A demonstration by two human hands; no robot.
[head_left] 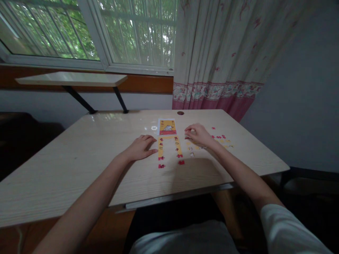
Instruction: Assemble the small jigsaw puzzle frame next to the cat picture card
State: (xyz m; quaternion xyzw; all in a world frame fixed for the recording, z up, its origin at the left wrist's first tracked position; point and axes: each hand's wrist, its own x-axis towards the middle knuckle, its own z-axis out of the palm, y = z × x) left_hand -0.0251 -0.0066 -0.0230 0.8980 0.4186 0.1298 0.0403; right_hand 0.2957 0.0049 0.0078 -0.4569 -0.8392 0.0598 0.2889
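Observation:
My left hand (141,147) lies on the table with its fingers apart, just left of a partly assembled jigsaw puzzle (160,149). The puzzle shows yellow top and side strips, with red pieces (161,166) near the lower left and another red piece (181,162) at the lower right. Above it lies a picture card (167,127) with a spotted animal on yellow and red. My right hand (198,134) is right of the card, its fingers curled in a pinch at a small red puzzle piece (186,138), mostly covered by the fingertips.
Loose yellow and white pieces (192,154) spread beneath and beside my right hand. Several red pieces (218,137) form a row farther right, and a single red piece (213,128) lies behind them. A raised shelf (76,79) stands at the table's back left; a curtain (212,63) hangs behind.

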